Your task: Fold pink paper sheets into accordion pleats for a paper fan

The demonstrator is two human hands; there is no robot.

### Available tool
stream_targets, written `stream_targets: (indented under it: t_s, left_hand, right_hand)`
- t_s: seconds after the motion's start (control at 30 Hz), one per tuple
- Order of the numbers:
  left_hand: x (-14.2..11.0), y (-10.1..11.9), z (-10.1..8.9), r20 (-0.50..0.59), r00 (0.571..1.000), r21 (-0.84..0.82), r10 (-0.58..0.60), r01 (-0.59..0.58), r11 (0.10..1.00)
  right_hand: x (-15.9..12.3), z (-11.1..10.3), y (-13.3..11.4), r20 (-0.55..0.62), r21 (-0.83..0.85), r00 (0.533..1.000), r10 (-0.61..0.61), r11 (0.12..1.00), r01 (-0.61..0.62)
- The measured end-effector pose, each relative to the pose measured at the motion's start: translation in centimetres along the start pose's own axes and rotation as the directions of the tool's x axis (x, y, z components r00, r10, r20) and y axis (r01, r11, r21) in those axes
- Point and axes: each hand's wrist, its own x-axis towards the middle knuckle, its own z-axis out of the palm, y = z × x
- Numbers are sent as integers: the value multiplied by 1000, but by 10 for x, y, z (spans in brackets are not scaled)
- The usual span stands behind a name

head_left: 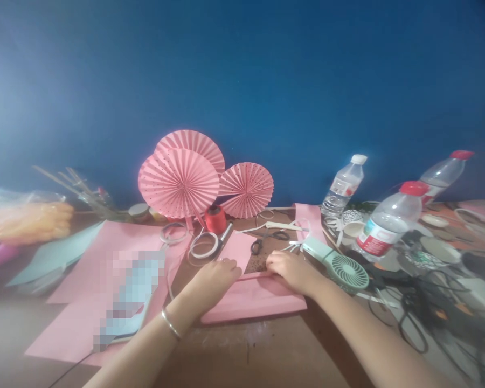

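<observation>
A pink sheet of paper (253, 302) with creases along it lies in front of me on the brown table. At its far left corner my left hand (218, 277), with a silver bangle on the wrist, has its fingers curled over the edge. My right hand (293, 269) is closed on the far edge farther right, fingers bent and thumb side inward. The fingertips of both hands are partly hidden. Just beyond the hands are black-handled scissors (281, 235) and a smaller pink paper piece (237, 250).
Pleated pink paper fans (181, 183) stand against the blue wall. Left are pink sheets (73, 328) and a pixelated phone-like object (135, 293). A red spool (215, 219) and a white tape roll (204, 245) sit centrally. Right: a green handheld fan (347, 272), bottles (382, 229), tangled black cables (416, 312).
</observation>
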Motion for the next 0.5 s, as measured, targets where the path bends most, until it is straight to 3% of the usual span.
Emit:
stream_targets:
  t_s: [0.27,0.5]
  left_hand:
    - [-19,-8,4,43,994,84,103,-106,991]
    - [-30,-9,1,80,994,40,73,-76,996]
  right_hand:
    - [-2,-1,-5,42,-18,999,-18,1000,19]
    - [-4,0,-8,41,26,999,22,999,-23]
